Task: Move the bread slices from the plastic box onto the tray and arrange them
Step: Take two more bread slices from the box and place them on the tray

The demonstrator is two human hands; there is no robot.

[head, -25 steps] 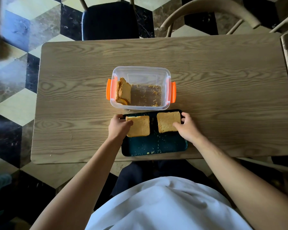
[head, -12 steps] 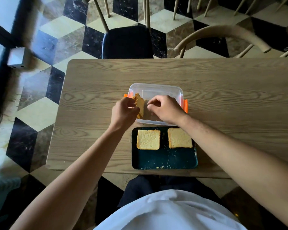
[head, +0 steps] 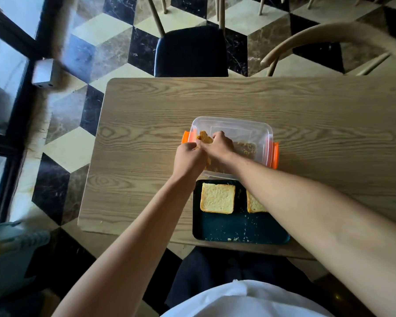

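A clear plastic box [head: 245, 126] with orange clips stands on the wooden table. Upright bread slices [head: 204, 137] lean against its left wall, with crumbs on its floor. Both hands reach into that left end. My left hand [head: 188, 160] and my right hand [head: 218, 145] are closed around the standing slices, fingers touching. In front of the box lies a dark tray [head: 238, 227]. One bread slice [head: 217, 197] lies flat on its far left, and a second slice [head: 255, 203] on its far right is partly hidden under my right forearm.
The wooden table [head: 306, 115] extends wide to the right and behind the box. A dark-seated chair [head: 191, 51] and a curved wooden chair [head: 329, 35] stand at the far side. The tray reaches the table's near edge.
Both hands left the slices on the tray and moved up into the box's left end. They have closed together on the standing slices. The camera view shifted.
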